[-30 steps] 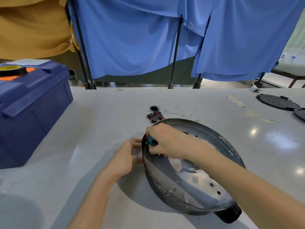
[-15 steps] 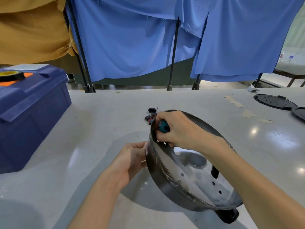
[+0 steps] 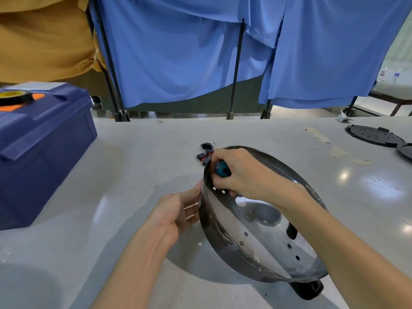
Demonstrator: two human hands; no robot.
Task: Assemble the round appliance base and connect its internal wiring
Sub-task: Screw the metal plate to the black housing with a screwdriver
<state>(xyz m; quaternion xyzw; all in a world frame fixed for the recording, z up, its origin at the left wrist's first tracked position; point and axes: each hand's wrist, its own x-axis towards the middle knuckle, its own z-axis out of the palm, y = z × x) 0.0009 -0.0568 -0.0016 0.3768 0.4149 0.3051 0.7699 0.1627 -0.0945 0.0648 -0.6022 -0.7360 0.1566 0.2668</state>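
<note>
On the far left of the grey table (image 3: 138, 152) sits a dark blue plastic box (image 3: 44, 152), with a roll of black tape (image 3: 15, 98) lying on its lid. Right of it, near the middle, the left hand (image 3: 176, 210) reaches in from below. Its thumb and bent fingertips press against the outer wall of the round metal base (image 3: 225, 237), just under the rim; whether they pinch anything small there cannot be told. Just beyond that rim lies a small cluster of black and red connectors (image 3: 206, 153) on the tabletop. The base rests on the table right of centre, tilted so that its open, shiny inside faces the camera, with several round holes showing in its wall and floor. The right hand (image 3: 243, 172) reaches inside at the raised far-left edge, fingers curled tightly round a teal-handled tool (image 3: 221, 168) held close against the inner wall. A black knob (image 3: 306, 288) sticks out under the near edge of the base. Far right, well apart, lie two black discs (image 3: 372, 134), one of them perforated.
</note>
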